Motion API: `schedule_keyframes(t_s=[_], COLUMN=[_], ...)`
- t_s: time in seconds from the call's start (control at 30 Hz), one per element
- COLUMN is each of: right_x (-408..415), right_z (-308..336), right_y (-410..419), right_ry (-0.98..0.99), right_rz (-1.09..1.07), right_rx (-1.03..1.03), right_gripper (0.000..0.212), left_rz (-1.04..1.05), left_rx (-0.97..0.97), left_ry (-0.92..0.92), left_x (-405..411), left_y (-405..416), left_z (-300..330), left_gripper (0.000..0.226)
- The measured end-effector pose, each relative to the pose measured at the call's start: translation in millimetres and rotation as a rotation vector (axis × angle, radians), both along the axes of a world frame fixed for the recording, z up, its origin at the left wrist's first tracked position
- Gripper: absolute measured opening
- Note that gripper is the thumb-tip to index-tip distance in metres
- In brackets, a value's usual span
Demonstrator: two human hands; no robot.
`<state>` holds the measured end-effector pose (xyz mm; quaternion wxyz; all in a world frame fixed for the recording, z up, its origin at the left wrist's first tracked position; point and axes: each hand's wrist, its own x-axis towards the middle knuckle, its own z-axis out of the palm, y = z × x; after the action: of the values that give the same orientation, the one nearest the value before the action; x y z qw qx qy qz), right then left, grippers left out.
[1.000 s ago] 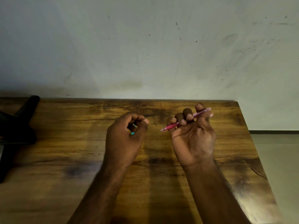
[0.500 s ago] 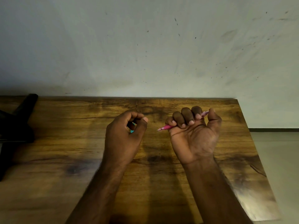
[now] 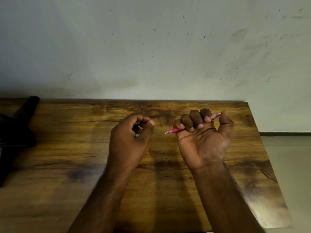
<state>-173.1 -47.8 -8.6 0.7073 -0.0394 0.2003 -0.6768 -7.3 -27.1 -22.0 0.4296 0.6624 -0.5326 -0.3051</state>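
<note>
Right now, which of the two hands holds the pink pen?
The right hand, palm up, grips the pink pen, tip pointing left. The left hand curls round something small and turquoise instead.

A: From where does the single view look?

B: From the person's head, forward and steeply down onto the brown wood-grain tabletop (image 3: 50, 190), facing the pale scuffed wall (image 3: 151, 47) behind it.

A: How near?

B: Close. Both bare forearms rise from the bottom edge, and the left hand (image 3: 129, 137) and right hand (image 3: 203, 140) sit near the middle.

A: What frames it?

B: The wide lens bends the table's far edge. A dark black stand (image 3: 18, 125) is cut off at the left, and grey floor (image 3: 289, 165) shows at the right. There is no second view to share anything.
</note>
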Motion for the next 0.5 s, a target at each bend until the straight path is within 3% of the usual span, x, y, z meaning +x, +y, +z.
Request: schedule_keyframes(t_s=[0.5], right_x=[0.1], right_z=[1.8], right_y=[0.1], right_ry=[-0.029], right_rz=[-0.006], right_rx=[-0.031], right_gripper=[0.041], left_rz=[0.004], left_rx=[0.021], left_ry=[-0.005], left_x=[-0.6], left_y=[-0.8], left_z=[1.0], left_gripper=[0.005])
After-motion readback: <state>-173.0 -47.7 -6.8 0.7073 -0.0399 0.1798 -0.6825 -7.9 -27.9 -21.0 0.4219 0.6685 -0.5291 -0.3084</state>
